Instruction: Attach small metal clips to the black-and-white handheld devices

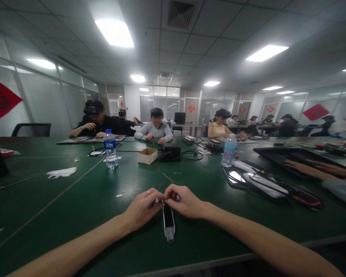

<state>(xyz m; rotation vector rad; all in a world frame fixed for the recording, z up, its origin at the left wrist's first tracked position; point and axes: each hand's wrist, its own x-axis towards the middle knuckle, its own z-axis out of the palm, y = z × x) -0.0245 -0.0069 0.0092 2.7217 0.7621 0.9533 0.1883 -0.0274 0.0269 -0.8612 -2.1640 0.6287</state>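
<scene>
A slim, long item (168, 219) with a black top, pale edges and a grey near end lies on the green table, its length pointing away from me. Both hands meet at its far end. My left hand (142, 207), with a ring on one finger, is closed in a pinch there. Opposite it, my right hand (187, 201) pinches at the same spot with its fingers curled. Whatever lies between the fingertips is too small and too covered to name.
Beyond my hands stand a small open box (147, 156), a black block-shaped object (170, 153) with cables, and two water bottles (110, 150) (229, 151). White devices with black cables (262, 184) lie right, near a black tray (276, 157) and another person's hands (308, 169). People sit opposite.
</scene>
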